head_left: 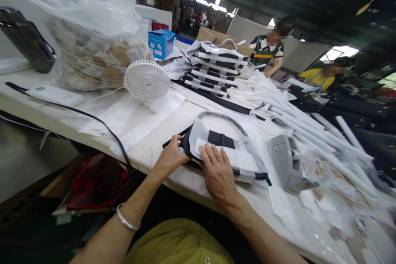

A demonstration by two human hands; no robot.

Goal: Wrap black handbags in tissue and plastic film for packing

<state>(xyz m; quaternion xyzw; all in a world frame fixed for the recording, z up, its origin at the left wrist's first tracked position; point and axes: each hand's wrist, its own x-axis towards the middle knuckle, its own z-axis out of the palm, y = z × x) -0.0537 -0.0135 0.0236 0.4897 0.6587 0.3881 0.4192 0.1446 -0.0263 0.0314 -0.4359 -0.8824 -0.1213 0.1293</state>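
A black handbag (221, 139) lies on the table in front of me, partly covered with white wrapping sheet. Its handle (223, 116) is wrapped too and arches toward the far side. My left hand (172, 154) grips the bag's left end, thumb and fingers closed around the dark corner. Flat across the white sheet on the bag's near side rests my right hand (218, 173), its fingers stretched out. A black strap end (263, 178) sticks out at the bag's right end.
A white fan (147, 80) stands beyond my left hand. Behind the bag is a stack of wrapped bags (213, 68). White rolls (309, 128) and a grey tape dispenser (286, 165) lie to the right. Two people work across the table.
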